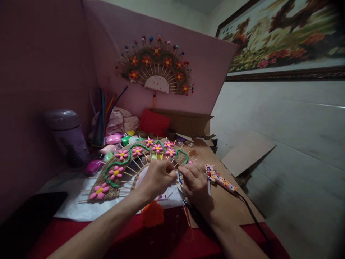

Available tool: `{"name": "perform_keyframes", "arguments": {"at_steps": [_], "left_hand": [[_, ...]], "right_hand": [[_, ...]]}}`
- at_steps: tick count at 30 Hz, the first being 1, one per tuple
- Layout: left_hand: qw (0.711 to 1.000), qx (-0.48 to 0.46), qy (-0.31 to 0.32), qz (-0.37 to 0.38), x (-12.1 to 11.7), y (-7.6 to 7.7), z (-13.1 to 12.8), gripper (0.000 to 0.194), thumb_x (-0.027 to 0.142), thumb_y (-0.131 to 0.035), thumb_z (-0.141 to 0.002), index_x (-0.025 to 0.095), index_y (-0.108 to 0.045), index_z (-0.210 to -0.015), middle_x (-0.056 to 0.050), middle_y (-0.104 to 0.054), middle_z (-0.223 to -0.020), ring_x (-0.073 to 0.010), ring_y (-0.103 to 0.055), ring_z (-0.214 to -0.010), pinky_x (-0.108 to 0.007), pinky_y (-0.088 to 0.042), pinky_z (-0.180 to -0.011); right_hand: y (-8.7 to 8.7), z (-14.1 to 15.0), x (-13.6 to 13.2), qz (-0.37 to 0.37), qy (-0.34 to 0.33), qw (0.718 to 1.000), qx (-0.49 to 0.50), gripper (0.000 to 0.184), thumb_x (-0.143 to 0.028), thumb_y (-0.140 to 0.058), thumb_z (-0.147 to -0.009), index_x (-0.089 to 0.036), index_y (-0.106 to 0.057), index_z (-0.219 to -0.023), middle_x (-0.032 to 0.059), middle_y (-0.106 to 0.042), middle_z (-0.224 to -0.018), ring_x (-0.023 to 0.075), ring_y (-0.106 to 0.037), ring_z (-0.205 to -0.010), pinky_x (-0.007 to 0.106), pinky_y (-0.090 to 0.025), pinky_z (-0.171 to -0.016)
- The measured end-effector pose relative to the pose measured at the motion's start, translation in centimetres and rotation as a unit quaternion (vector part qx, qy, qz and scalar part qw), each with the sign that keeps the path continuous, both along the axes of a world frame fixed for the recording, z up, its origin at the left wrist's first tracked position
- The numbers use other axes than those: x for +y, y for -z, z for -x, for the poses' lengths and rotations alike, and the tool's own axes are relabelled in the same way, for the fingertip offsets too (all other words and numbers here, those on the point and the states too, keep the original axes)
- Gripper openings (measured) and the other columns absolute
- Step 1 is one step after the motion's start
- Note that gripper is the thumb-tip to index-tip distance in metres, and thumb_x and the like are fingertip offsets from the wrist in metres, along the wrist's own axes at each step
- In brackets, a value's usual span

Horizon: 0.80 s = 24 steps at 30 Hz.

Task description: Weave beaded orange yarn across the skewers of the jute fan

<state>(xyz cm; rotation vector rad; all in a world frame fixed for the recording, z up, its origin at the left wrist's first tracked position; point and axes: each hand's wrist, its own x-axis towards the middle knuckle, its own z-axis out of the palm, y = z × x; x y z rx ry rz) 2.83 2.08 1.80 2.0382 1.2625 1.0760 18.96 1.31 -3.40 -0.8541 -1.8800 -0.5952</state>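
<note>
A half-round fan (110,172) of brown twine and thin sticks lies in front of me, set with pink clay flowers (116,173) and a wavy green pipe cleaner (130,154). My left hand (159,178) is closed in a pinch above the fan's inner arc. Close beside it, my right hand (194,181) also pinches near the fan's right part. Whatever is between the fingertips is too small to make out. Scissors (185,200) with dark handles lie by my right hand, partly under it. An orange bundle (152,213) sits below my left wrist.
A flower-patterned glue gun (221,180) with a black cord rests on cardboard (229,205) at right. Bags of coloured clay (114,138), pipe cleaners (104,115) and a purple bottle (67,136) stand at left. A finished-looking fan (157,68) hangs on the pink board behind.
</note>
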Motion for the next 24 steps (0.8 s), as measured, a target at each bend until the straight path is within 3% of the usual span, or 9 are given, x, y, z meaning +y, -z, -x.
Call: {"name": "perform_keyframes", "arguments": {"at_steps": [4, 9, 13, 16, 18, 21, 24], "left_hand": [[0.998, 0.008, -0.034, -0.046, 0.0, 0.8, -0.1, 0.017, 0.011, -0.052, -0.067, 0.015, -0.063, -0.055, 0.002, -0.055, -0.046, -0.0092, -0.048, -0.045, -0.02, -0.032, -0.044], [0.994, -0.003, -0.003, -0.108, 0.5, 2.7, 0.2, 0.016, 0.01, -0.053, -0.075, 0.015, -0.069, -0.074, -0.001, -0.066, -0.06, -0.0119, -0.057, -0.055, -0.023, -0.042, -0.055], [0.979, 0.082, -0.017, -0.186, 0.5, 3.5, 0.6, 0.016, 0.015, -0.053, -0.084, 0.016, -0.065, -0.094, -0.001, -0.067, -0.065, -0.0136, -0.059, -0.057, -0.026, -0.044, -0.06], [0.936, 0.231, -0.007, -0.267, 0.4, 3.4, 1.1, 0.02, 0.014, -0.044, -0.09, 0.015, -0.063, -0.086, -0.004, -0.065, -0.067, -0.0176, -0.059, -0.062, -0.029, -0.044, -0.058], [0.898, 0.31, 0.005, -0.313, 0.4, 3.1, 1.4, 0.019, 0.014, -0.043, -0.09, 0.013, -0.06, -0.096, -0.007, -0.066, -0.075, -0.0209, -0.058, -0.071, -0.031, -0.044, -0.059], [0.861, 0.372, 0.054, -0.342, 0.3, 2.9, 1.6, 0.018, 0.016, -0.046, -0.09, 0.013, -0.056, -0.104, -0.008, -0.065, -0.086, -0.0229, -0.056, -0.08, -0.034, -0.045, -0.065], [0.848, 0.401, 0.078, -0.339, 0.3, 3.0, 1.6, 0.011, 0.014, -0.045, -0.089, 0.014, -0.056, -0.087, -0.008, -0.063, -0.081, -0.0239, -0.054, -0.08, -0.036, -0.043, -0.068]], "right_hand": [[0.5, -0.1, 0.0, 0.021, 0.015, 1.0, -0.013, 0.024, -0.012, -0.046, -0.086, -0.015, -0.062, -0.102, 0.0096, -0.067, -0.088, 0.0236, -0.057, -0.084, 0.04, -0.041, -0.08], [0.2, 0.1, -0.1, 0.022, 0.035, 0.999, -0.003, 0.018, -0.012, -0.048, -0.085, -0.016, -0.063, -0.094, 0.0083, -0.067, -0.082, 0.022, -0.057, -0.078, 0.037, -0.042, -0.076], [0.1, 0.3, -0.3, 0.009, 0.049, 0.999, 0.001, 0.017, -0.01, -0.049, -0.084, -0.016, -0.064, -0.09, 0.0064, -0.066, -0.073, 0.0192, -0.055, -0.069, 0.032, -0.04, -0.065], [0.2, 0.4, -0.4, 0.015, 0.041, 0.999, -0.003, 0.019, -0.01, -0.049, -0.083, -0.016, -0.065, -0.092, 0.006, -0.066, -0.072, 0.0185, -0.055, -0.069, 0.03, -0.04, -0.063], [0.4, 0.4, -0.5, 0.024, 0.037, 0.999, -0.019, 0.019, -0.01, -0.049, -0.082, -0.015, -0.065, -0.091, 0.0063, -0.065, -0.071, 0.019, -0.055, -0.069, 0.03, -0.04, -0.063], [0.5, 0.4, -0.6, 0.039, 0.04, 0.997, -0.051, 0.022, -0.011, -0.047, -0.081, -0.014, -0.066, -0.092, 0.0066, -0.064, -0.07, 0.0194, -0.053, -0.068, 0.031, -0.039, -0.062], [0.4, 0.4, -0.7, 0.033, 0.042, 0.996, -0.069, 0.023, -0.01, -0.046, -0.081, -0.014, -0.067, -0.089, 0.0052, -0.061, -0.066, 0.0183, -0.05, -0.064, 0.03, -0.036, -0.059]]}}
